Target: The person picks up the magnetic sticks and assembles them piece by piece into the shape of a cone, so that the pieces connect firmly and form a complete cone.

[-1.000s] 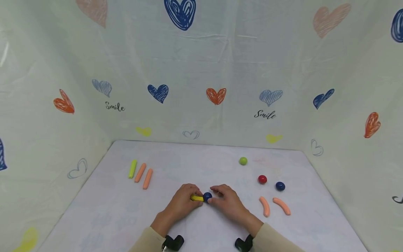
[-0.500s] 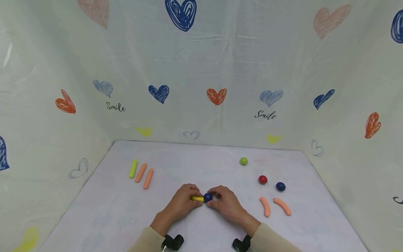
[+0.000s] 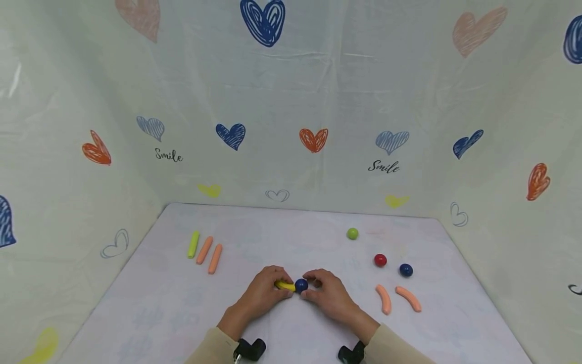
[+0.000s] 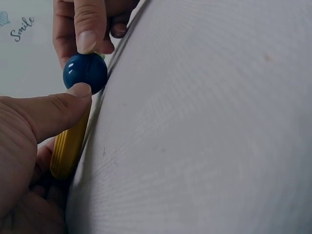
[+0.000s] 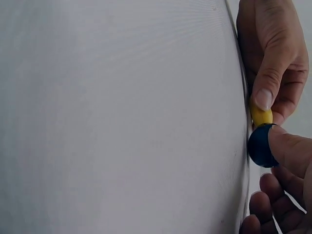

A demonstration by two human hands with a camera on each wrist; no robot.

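Note:
My left hand (image 3: pixel 265 291) grips a yellow ridged rod (image 4: pixel 69 146) low over the white table, thumb on its near side. At the rod's right end sits a glossy blue ball (image 3: pixel 301 285), right against it. My right hand (image 3: pixel 331 294) holds this ball, its thumb on the near side and the index finger at the back. In the right wrist view the right thumb (image 5: pixel 292 151) overlaps the ball, while the other fingers hang curled below it. The left fingers hide part of the rod.
A light green stick (image 3: pixel 193 244) and two orange sticks (image 3: pixel 204 250) lie at the left of the table (image 3: pixel 150 308). On the right are a green ball (image 3: pixel 352 233), a red ball (image 3: pixel 380 260), another blue ball (image 3: pixel 406 270) and two curved orange pieces (image 3: pixel 383 299).
The right index finger has drawn back a little from the ball's top, after closing in half a second ago. Rod, ball and left hand stay nearly in place; the view shifts slightly.

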